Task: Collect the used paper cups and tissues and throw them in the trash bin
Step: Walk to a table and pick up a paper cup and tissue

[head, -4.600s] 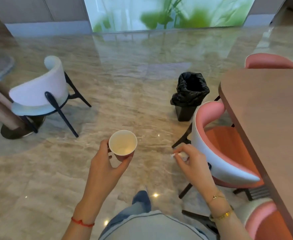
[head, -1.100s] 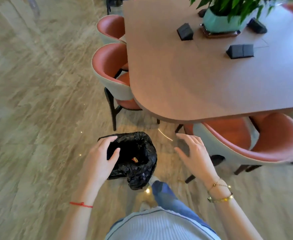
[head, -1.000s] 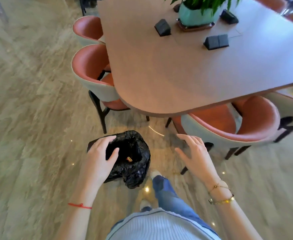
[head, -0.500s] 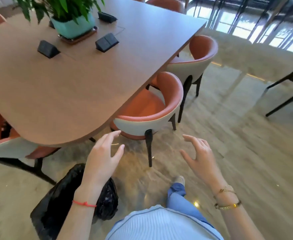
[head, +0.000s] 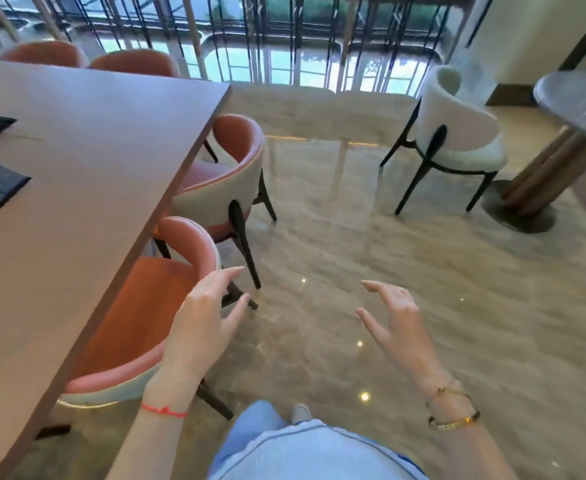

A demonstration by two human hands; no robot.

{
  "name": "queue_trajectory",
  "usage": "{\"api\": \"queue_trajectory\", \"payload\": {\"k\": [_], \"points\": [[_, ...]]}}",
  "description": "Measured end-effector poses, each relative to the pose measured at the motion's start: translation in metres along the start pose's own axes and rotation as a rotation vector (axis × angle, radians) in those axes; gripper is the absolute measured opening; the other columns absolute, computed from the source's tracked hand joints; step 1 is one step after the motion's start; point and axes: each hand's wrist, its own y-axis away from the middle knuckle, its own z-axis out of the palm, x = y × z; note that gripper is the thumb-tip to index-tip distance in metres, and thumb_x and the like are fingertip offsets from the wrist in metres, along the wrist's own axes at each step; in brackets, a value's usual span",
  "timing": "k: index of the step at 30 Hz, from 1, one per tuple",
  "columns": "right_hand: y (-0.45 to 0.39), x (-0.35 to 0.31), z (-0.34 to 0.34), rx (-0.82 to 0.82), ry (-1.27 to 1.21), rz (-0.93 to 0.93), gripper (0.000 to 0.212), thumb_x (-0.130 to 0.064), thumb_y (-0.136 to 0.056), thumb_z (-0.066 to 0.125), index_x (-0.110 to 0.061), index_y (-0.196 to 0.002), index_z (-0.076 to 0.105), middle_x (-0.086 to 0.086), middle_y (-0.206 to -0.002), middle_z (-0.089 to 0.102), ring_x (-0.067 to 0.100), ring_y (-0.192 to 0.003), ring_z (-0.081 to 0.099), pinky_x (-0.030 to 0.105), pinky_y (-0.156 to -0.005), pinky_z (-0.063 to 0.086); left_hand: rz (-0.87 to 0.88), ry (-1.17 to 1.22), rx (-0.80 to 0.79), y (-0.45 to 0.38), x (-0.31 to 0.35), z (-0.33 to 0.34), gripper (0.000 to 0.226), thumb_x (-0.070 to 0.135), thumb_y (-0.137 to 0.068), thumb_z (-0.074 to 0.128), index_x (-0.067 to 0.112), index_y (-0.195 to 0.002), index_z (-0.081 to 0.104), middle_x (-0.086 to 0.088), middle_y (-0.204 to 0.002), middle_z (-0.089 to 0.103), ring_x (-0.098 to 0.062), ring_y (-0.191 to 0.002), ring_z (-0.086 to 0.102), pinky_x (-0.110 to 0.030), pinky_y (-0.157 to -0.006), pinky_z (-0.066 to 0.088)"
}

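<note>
Bright daylight from windows (head: 284, 39); floor (head: 353, 237) glare; motion blur; edges warped

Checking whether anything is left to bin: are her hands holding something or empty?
Empty. The left hand and right hand hover open over the floor, fingers spread, nothing between them.

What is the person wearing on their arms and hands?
Both forearms are bare, with no sleeves or gloves. The left hand has a thin red string bracelet at its wrist. The right hand has two gold bracelets: a fine gold chain and a thicker gold bangle.
</note>
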Motion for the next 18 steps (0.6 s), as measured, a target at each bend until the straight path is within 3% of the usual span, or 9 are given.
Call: {"api": "queue_trajectory", "payload": {"k": [8, 18], "points": [[-0.094, 0.047, -0.015, 0.062, 0.015, 0.134, 0.040, -0.022, -0.083, 0.071, -0.017, -0.121, 0.060, -0.002, -0.116, 0.063, 0.016, -0.115, 0.052, 0.022, -0.101, 0.035, 0.064, 0.032, -0.109, -0.129, 0.013, 0.045, 0.042, 0.020, -0.087, 0.068, 0.018, -0.128, 0.058, 0.005, -0.124, 0.061, -0.011, -0.118, 0.055, -0.025, -0.100, 0.042], [-0.306, 0.083, -0.017, 0.115, 0.004, 0.176, 0.039, -0.023, -0.085, 0.069, -0.018, -0.123, 0.059, -0.005, -0.119, 0.061, 0.012, -0.117, 0.049, 0.013, -0.099, 0.028, 0.127, 0.068, -0.140, -0.356, 0.008, 0.087, 0.039, 0.023, -0.088, 0.067, 0.018, -0.126, 0.059, 0.006, -0.121, 0.061, -0.010, -0.113, 0.057, -0.028, -0.098, 0.045]]}}
